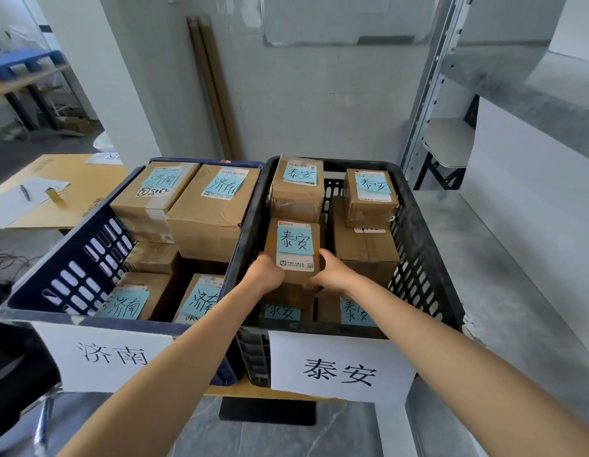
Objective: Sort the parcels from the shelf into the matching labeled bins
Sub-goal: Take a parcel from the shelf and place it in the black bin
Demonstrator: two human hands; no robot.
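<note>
A brown cardboard parcel [291, 250] with a blue note reading 泰安 sits inside the black bin [421, 258], on top of other parcels. My left hand [265, 275] grips its left side and my right hand [332, 275] grips its right side. The black bin carries a white sign [341, 367] reading 泰安 on its front. To its left stands the blue bin [72, 258] with a white sign [111, 354] reading 济南, holding several parcels with blue 济南 notes [225, 188].
Other 泰安 parcels fill the black bin, one at the back [298, 189] and one at the right [370, 197]. A metal shelf [428, 103] rises at the right. A yellow table [72, 189] with paper and a pen lies at the left.
</note>
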